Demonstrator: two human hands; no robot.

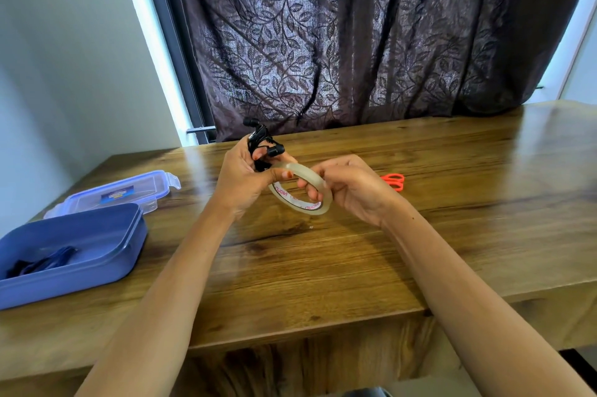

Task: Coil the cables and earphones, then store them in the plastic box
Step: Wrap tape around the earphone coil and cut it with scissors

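My left hand (244, 175) grips a coiled bundle of black earphones (262, 144), the buds sticking up above my fingers, while its thumb presses on the rim of a clear tape roll (298, 191). My right hand (347, 185) holds the same roll from the right, fingers curled round its band. Both hands are raised above the middle of the wooden table (355, 251). The blue plastic box (97, 254) stands open at the left edge with a dark coiled cable (42, 262) inside.
The box's clear lid (129, 191) lies flat just behind the box. Orange-handled scissors (394, 181) rest on the table right of my right hand. A dark leaf-patterned curtain (355, 41) hangs behind the table's far edge.
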